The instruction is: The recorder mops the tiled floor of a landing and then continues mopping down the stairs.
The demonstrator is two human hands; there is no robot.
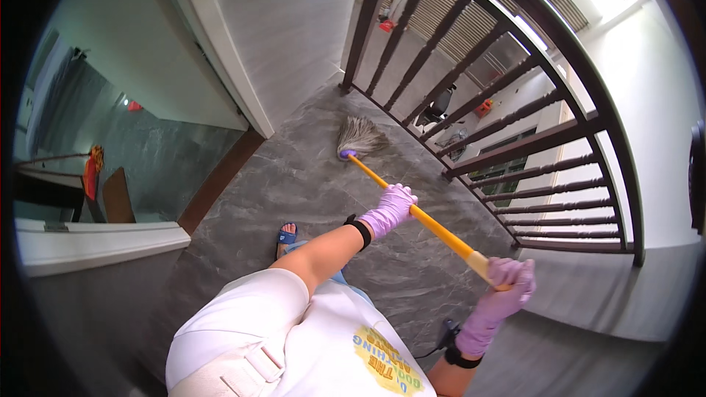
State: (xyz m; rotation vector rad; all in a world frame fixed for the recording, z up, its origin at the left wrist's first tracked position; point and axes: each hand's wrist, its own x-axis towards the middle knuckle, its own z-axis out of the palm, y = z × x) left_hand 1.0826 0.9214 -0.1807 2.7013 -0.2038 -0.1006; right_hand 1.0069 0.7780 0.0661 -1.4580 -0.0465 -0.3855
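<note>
A string mop with a yellow handle [444, 232] slants away from me across the floor. My left hand [390, 210], in a thin purple glove, wraps the handle partway down. The other purple glove is on my right hand [508, 282], which grips the pale upper end of the handle. Grey mop strands [361, 133] spread on the dark grey marbled floor [309, 176], close to the foot of the railing. A purple socket [347, 154] joins the strands to the handle. Black bands circle both my wrists.
A dark brown railing [469, 168] runs along the right, with a lower level visible through its balusters. To the left, an open doorway has a brown threshold [220, 182] and a white door frame [237, 60]. My foot in a blue slide sandal [287, 234] stands behind the mop.
</note>
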